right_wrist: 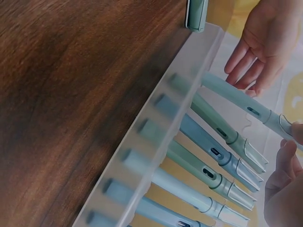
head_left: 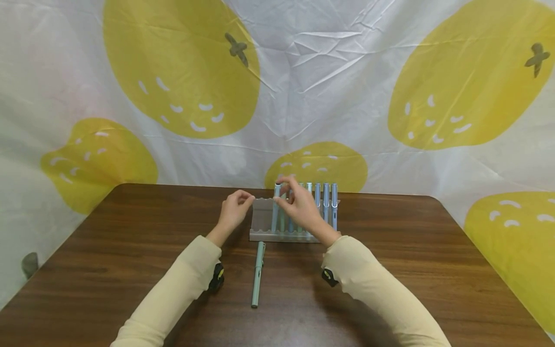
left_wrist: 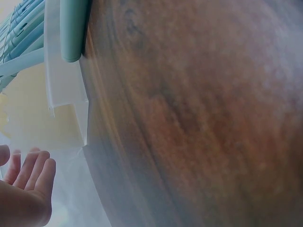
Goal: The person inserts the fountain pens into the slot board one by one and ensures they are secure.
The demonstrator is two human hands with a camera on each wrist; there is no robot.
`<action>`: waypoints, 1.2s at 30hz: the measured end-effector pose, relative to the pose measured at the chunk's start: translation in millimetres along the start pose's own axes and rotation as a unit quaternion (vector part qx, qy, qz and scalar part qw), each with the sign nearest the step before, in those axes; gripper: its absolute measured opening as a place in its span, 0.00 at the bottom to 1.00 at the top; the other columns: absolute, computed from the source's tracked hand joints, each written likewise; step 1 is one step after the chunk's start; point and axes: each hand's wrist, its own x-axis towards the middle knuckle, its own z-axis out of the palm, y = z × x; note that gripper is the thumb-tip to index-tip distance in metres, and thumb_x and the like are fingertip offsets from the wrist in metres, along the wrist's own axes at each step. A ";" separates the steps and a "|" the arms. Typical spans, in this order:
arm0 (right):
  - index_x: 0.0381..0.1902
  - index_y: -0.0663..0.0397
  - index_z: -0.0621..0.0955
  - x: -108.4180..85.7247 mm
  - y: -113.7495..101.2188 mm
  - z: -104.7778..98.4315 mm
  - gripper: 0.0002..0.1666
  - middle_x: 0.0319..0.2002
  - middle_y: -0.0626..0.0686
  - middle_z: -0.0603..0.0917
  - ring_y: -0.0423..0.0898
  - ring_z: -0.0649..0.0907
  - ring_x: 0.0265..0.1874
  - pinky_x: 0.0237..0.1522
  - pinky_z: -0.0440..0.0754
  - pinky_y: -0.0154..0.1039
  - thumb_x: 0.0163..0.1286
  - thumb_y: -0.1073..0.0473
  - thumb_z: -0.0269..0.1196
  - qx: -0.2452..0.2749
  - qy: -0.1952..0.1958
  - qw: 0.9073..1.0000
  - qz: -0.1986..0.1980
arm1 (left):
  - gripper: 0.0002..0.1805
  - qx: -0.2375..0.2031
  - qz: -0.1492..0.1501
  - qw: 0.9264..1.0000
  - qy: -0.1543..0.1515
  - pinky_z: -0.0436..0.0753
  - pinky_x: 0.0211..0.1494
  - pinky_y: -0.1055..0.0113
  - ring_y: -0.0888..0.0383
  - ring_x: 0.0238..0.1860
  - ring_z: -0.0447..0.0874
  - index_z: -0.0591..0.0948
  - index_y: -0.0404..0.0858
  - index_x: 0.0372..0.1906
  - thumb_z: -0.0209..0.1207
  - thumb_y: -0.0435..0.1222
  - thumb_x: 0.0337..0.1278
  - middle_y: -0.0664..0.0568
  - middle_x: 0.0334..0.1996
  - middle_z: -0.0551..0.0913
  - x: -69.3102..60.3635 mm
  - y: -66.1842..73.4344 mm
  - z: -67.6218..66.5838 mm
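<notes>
A clear pen stand (head_left: 262, 217) holds a slanted row of capped pens in blue and green shades. My right hand (head_left: 299, 205) pinches the cap end of a light blue pen (right_wrist: 236, 98), leftmost in the row, its lower end at the stand's front ledge (right_wrist: 156, 113). My left hand (head_left: 234, 210) is at the stand's upper left corner, thumb and forefinger pinching its edge; in the left wrist view the other fingers (left_wrist: 40, 175) extend loosely. A green pen (head_left: 257, 274) lies on the table in front of the stand, clip end toward it.
The brown wooden table (head_left: 130, 260) ends just behind the stand. A white cloth with yellow fruit shapes (head_left: 303, 96) hangs behind it. Blue pens (head_left: 326, 197) stand at the right end of the row, beside the right hand.
</notes>
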 end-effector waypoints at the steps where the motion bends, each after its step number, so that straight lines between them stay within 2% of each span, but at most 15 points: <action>1: 0.50 0.54 0.69 -0.1 0.2 0.3 0.22 0.30 0.49 0.77 0.38 0.69 0.11 0.13 0.68 0.34 0.58 0.63 0.61 -0.002 -0.002 1.000 0.002 | 0.11 0.001 0.001 1.000 0.000 0.74 0.44 0.57 0.49 0.41 0.78 0.78 0.32 0.36 0.55 0.37 0.56 0.42 0.37 0.81 -0.1 0.2 0.0; 13: 0.50 0.52 0.69 -1.0 3.5 2.9 0.22 0.30 0.50 0.78 0.39 0.71 0.13 0.15 0.70 0.34 0.58 0.63 0.61 -0.010 -0.023 1.000 0.018 | 0.11 0.004 0.002 1.000 -0.006 0.74 0.44 0.57 0.49 0.41 0.78 0.78 0.32 0.37 0.54 0.38 0.57 0.42 0.37 0.81 0.3 -0.1 -0.5; 22: 0.50 0.53 0.70 -0.5 4.2 3.6 0.22 0.30 0.49 0.79 0.38 0.71 0.12 0.14 0.69 0.34 0.58 0.62 0.61 -0.027 -0.018 0.999 0.010 | 0.10 0.005 0.004 1.000 -0.001 0.74 0.44 0.57 0.49 0.41 0.78 0.78 0.32 0.36 0.55 0.37 0.56 0.42 0.36 0.81 -0.8 3.1 -1.1; 31: 0.57 0.51 0.66 -3.9 9.0 2.3 0.30 0.31 0.50 0.78 0.37 0.68 0.14 0.13 0.66 0.33 0.57 0.57 0.63 -0.105 -0.042 0.994 0.003 | 0.11 0.006 -0.002 1.000 -0.001 0.74 0.44 0.58 0.50 0.41 0.78 0.78 0.32 0.36 0.55 0.38 0.56 0.42 0.36 0.81 -0.1 1.5 -0.9; 36: 0.60 0.48 0.65 -5.0 11.7 3.1 0.32 0.26 0.46 0.76 0.37 0.67 0.12 0.12 0.65 0.32 0.58 0.56 0.62 -0.121 -0.043 0.992 0.008 | 0.10 0.005 -0.003 1.000 0.000 0.74 0.45 0.58 0.50 0.41 0.78 0.78 0.33 0.35 0.55 0.37 0.56 0.42 0.35 0.81 -0.1 1.2 -0.5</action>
